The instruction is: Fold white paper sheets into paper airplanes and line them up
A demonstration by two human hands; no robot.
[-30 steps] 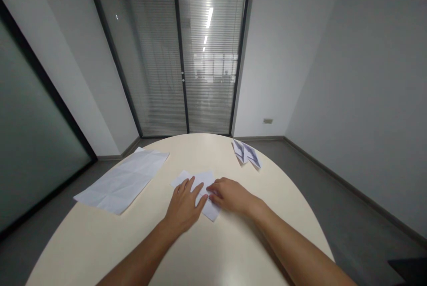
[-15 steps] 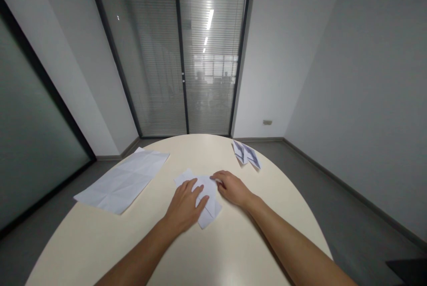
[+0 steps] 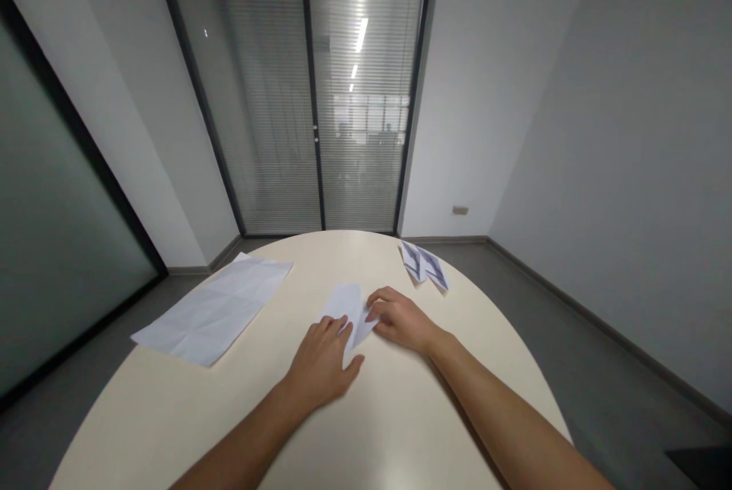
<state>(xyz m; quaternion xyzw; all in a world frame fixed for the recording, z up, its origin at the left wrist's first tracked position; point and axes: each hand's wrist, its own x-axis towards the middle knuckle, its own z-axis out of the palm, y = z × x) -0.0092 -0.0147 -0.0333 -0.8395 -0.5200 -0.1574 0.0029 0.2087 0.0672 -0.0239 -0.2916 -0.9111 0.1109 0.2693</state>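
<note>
A small folded sheet of white paper (image 3: 346,298) lies at the middle of the round table, partly covered by my hands. My left hand (image 3: 321,368) rests on its lower left part, fingers stretched out and thumb apart, pointing right. At the right edge, my right hand (image 3: 403,320) has its fingertips curled together around a corner of the paper. That corner looks slightly lifted, and what lies under the fingers is hidden.
A large creased white sheet (image 3: 220,307) lies at the table's left side. Near the far right edge sits a folded paper piece (image 3: 424,265) with raised flaps. The round cream table (image 3: 371,429) faces glass doors with blinds (image 3: 366,170).
The folded paper has turned and shifted away from me; its lower corner no longer sticks out toward me. My left hand has moved slightly down, and my right fingers have curled further.
</note>
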